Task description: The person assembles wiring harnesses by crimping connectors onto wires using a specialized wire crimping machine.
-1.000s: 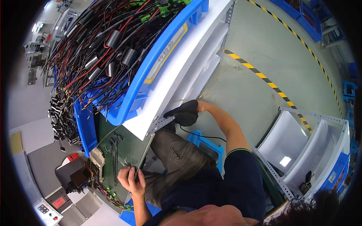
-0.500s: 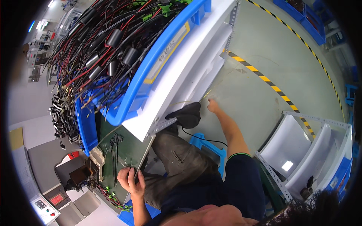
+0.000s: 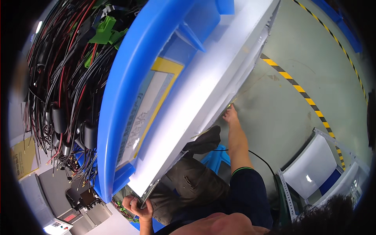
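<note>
My right arm reaches far down and forward past the shelf rack, and my right hand [image 3: 231, 113] is low over the grey floor. Its fingers look closed at a thin gold-coloured strip [image 3: 229, 105] beside the rack; the exact hold is too small to see well. At lower left, my left hand [image 3: 138, 207] curls its fingers round the bench edge [image 3: 149, 192]. Close above that hand is a large blue bin [image 3: 111, 102], heaped with black and red cables [image 3: 58, 90] bearing dark cylinders and green connectors. The bin now hides most of the bench top.
The white shelf rack [image 3: 207, 82] slants between me and the floor. A blue stool [image 3: 214, 159] stands by my dark shoe [image 3: 205, 141], and a black cord [image 3: 260, 157] crosses the floor. Another white rack [image 3: 311, 168] is at right, near striped floor tape [image 3: 299, 88].
My head has come down nearer the blue bin, which fills more of the view. My right hand has shifted closer to the rack's edge, at the strip. My left hand still grips the bench edge.
</note>
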The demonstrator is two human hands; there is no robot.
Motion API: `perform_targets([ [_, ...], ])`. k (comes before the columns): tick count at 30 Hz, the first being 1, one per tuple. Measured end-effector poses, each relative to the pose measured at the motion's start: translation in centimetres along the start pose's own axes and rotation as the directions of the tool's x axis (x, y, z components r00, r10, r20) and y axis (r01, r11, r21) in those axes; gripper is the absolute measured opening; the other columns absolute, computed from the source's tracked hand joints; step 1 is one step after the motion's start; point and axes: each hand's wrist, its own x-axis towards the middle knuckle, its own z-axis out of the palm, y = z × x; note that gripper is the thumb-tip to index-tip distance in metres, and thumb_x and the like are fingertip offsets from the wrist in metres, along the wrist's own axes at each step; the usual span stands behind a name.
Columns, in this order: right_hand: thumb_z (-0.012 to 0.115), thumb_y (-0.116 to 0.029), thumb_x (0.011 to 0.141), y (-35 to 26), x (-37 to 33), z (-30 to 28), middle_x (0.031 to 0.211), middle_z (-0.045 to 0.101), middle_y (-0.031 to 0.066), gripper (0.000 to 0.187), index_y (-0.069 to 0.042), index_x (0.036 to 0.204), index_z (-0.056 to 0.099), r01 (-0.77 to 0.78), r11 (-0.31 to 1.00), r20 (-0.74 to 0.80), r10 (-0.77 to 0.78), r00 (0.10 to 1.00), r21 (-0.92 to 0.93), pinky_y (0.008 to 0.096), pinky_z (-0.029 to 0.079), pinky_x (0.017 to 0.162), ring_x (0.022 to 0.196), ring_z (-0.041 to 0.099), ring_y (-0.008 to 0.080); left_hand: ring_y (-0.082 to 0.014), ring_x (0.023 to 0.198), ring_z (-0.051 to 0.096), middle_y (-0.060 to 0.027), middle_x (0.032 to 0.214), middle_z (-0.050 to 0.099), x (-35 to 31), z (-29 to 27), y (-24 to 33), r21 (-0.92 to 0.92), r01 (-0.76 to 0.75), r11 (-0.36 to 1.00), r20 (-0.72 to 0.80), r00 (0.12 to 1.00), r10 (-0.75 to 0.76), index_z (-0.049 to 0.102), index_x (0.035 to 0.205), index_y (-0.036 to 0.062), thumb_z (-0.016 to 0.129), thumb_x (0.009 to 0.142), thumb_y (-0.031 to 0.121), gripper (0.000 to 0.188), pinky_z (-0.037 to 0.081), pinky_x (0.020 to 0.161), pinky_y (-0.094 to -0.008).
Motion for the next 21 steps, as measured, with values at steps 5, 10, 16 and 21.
perform_targets([
  [5, 0.043, -0.014, 0.103, -2.3, -0.5, -0.5, 0.162, 0.042, 0.0136, 0.061, -0.020, 0.163, 0.034, 0.025, 0.999, 0.124, -0.031, 0.992, 0.045, 0.0646, 0.021, 0.119, 0.152, 0.037, 0.0306, -0.0347, 0.107, 0.050, -0.0166, 0.116, 0.045, 0.2, -0.1, 0.2, 0.022, 0.014, 1.000, 0.010, 1.000, -0.014, 0.048, 0.124, 0.0113, 0.069, 0.068, -0.002, 0.062, 0.044, 0.091, -0.0491],
  [10, 0.053, -0.021, 0.101, -3.6, 0.1, -2.6, 0.159, 0.048, 0.0080, 0.063, -0.018, 0.162, 0.036, 0.163, 0.986, 0.163, -0.166, 0.973, 0.033, 0.0638, 0.026, 0.118, 0.148, 0.041, 0.0255, -0.0343, 0.106, 0.049, -0.0168, 0.116, 0.046, 0.4, 0.0, 0.3, -0.011, 0.009, 1.000, 0.006, 1.000, -0.009, 0.048, 0.124, 0.0111, 0.068, 0.067, -0.003, 0.063, 0.044, 0.091, -0.0488],
  [16, 0.059, -0.036, 0.100, -4.3, 1.6, -2.3, 0.166, 0.038, 0.0086, 0.072, -0.017, 0.163, 0.031, 0.063, 0.990, -0.107, -0.076, 0.991, -0.126, 0.0589, 0.024, 0.121, 0.149, 0.040, 0.0302, -0.0339, 0.106, 0.049, -0.0170, 0.117, 0.046, 0.3, 0.1, 0.4, 0.048, 0.005, 0.999, -0.004, 1.000, -0.005, 0.047, 0.123, 0.0098, 0.069, 0.068, -0.002, 0.061, 0.042, 0.091, -0.0484],
  [21, 0.061, -0.042, 0.101, -2.5, 3.7, -1.4, 0.157, 0.048, 0.0142, 0.062, -0.016, 0.156, 0.044, 0.051, 0.998, -0.061, -0.052, 0.997, -0.022, 0.0567, 0.029, 0.119, 0.144, 0.045, 0.0333, -0.0389, 0.117, 0.050, -0.0203, 0.130, 0.048, -0.1, -0.1, 0.0, 0.053, -0.005, 0.999, -0.001, 1.000, 0.005, 0.048, 0.135, 0.0114, 0.072, 0.073, -0.002, 0.068, 0.037, 0.102, -0.0543],
])
